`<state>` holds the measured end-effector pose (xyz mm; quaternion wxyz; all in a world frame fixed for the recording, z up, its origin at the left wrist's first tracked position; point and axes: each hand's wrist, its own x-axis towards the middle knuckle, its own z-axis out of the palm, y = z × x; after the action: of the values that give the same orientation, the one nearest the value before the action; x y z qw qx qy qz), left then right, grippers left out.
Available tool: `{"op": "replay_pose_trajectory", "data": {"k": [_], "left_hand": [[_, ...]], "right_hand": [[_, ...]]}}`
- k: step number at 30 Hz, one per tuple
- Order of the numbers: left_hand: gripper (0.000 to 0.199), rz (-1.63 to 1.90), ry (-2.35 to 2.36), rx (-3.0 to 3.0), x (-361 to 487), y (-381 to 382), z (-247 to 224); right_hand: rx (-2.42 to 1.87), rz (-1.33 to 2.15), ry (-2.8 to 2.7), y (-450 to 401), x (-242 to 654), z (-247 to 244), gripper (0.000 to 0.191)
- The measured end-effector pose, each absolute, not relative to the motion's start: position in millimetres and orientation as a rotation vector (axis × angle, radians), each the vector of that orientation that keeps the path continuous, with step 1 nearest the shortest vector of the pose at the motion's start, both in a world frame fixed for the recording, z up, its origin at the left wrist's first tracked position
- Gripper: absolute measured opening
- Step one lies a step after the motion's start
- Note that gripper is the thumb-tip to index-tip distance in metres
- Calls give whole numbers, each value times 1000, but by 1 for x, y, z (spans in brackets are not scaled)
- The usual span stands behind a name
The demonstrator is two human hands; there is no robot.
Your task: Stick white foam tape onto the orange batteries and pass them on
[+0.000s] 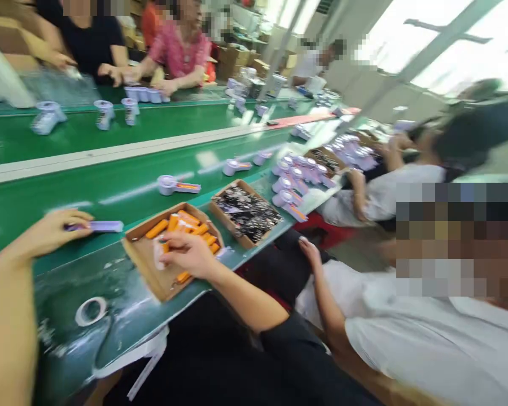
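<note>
My left hand (63, 231) is closed around a pale purple handle-like plastic part (106, 226) at the near edge of the green belt. My right hand (190, 254) is over a shallow cardboard box (146, 270) of orange cylinders (156, 228) that look like batteries. Its fingers are pinched at a small white piece (157, 252), with a bit of orange beside it; blur hides the details. A purple device with a round head and an orange strip along its handle (180, 186) lies on the belt beyond the box.
A second box (249, 217) holds small black parts. A white tape roll (91, 312) lies on the table (122, 316) near me. Purple devices (294, 177) are heaped farther right. Co-workers sit on my right and across the green belt (46, 169).
</note>
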<state>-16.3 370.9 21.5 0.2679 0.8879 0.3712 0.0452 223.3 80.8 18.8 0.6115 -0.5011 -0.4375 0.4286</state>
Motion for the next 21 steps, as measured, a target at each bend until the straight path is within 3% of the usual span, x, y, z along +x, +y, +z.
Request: {"op": "replay_pose_trajectory", "data": {"k": [7, 11, 14, 16, 17, 21], "left_hand": [[30, 394, 1307, 2221, -13, 348, 10], [22, 411, 1368, 2218, -14, 343, 12], [26, 400, 1333, 2246, -16, 339, 23], [33, 380, 1299, 2270, -14, 337, 29], [33, 372, 1298, 2279, -12, 338, 31], [19, 381, 1436, 2326, 5, 353, 25]], "right_hand": [[-1224, 861, -1508, 208, 207, 37, 38], [-1468, 737, -1883, 264, 180, 45, 32], [-1544, 736, -1932, 269, 172, 49, 16], [-1615, 731, -1907, 268, 169, 49, 26], [-1635, 723, -1899, 269, 169, 47, 12], [-1587, 776, -2116, 295, 176, 39, 12]]}}
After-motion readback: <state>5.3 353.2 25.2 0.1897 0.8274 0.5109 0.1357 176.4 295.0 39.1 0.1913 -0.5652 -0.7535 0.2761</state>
